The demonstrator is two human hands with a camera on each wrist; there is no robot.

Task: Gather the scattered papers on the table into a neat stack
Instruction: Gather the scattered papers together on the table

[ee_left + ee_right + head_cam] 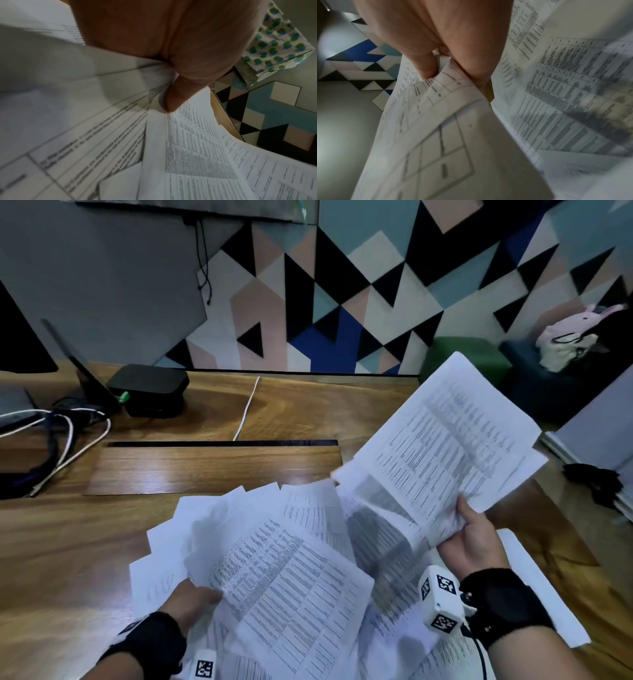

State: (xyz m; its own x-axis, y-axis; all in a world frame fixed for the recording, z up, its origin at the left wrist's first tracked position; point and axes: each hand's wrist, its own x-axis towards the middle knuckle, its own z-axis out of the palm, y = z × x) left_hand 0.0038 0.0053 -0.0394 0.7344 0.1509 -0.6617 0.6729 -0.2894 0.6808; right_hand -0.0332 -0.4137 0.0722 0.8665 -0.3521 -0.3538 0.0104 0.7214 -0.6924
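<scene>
Several white printed papers [291, 570] lie fanned out over the near middle of the wooden table [205, 470]. My left hand [195, 601] pinches a bundle of these sheets at their near left corner; in the left wrist view the thumb [176, 97] presses on the sheets [102, 121]. My right hand [469, 529] grips a few printed sheets [445, 440] by their lower edge and holds them raised and tilted above the table's right side. In the right wrist view a finger [426, 65] crumples the sheet [436, 128] where it is held.
A black box [150, 388], tangled white and dark cables [61, 433] and a white cord [248, 409] sit at the back of the table. A slot [222, 443] runs across the tabletop. Dark seats with a plush toy [568, 337] stand at the right.
</scene>
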